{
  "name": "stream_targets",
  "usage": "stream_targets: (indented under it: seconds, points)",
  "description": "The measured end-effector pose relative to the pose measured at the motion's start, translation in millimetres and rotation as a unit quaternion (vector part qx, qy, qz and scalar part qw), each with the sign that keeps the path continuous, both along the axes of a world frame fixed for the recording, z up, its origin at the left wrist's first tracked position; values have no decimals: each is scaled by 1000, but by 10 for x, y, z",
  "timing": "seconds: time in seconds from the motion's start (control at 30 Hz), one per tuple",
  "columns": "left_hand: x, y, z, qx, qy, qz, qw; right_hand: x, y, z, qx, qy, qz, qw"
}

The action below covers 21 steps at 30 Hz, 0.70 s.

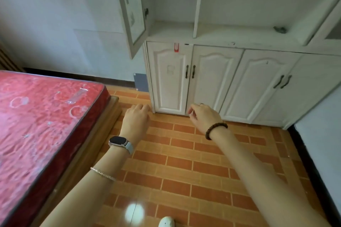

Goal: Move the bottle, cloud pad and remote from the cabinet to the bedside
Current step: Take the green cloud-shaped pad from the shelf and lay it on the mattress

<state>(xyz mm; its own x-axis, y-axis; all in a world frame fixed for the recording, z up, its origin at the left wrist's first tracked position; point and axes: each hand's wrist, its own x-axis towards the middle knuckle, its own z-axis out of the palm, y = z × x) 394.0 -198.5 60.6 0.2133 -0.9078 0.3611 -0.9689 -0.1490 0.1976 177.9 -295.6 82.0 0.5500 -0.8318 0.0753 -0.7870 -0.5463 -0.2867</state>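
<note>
both hands (pixel 135 118) (pixel 202 117) empty, fingers loosely curled, over bare floor (pixel 184 171) between bed (pixel 46 125), cabinet (pixel 221 79).

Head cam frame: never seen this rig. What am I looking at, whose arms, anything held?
There is one picture, from a wide-angle camera worn on a person's head and looking forward and down, so the two bare arms are the wearer's own. No robot is involved. The left hand, above a watch, and the right hand, above a bead bracelet, both reach toward the white cabinet, and neither holds anything. The lower doors are shut; an upper door stands open. A small dark item lies on the cabinet ledge, too blurred to name. A red mattress is on the left, with a clear bottle-like thing on it. The floor is orange tile.
</note>
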Motion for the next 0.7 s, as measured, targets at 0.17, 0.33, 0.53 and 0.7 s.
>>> stream_targets:
  seconds: [0.17,0.33,0.53,0.7]
  points:
    - [214,-688,252,-30,4,-15,999,204,-569,281,-30,-19,-14,999]
    - [458,-1296,497,-49,-23,-34,998,434,-1119,556,-65,-38,-22,997]
    - [595,-1941,743,-69,-45,-46,996,576,-1708,859,-99,-45,-23,994]
    - [651,-2537,829,-82,-45,-42,995,648,-2305,1005,-117,-56,-25,991]
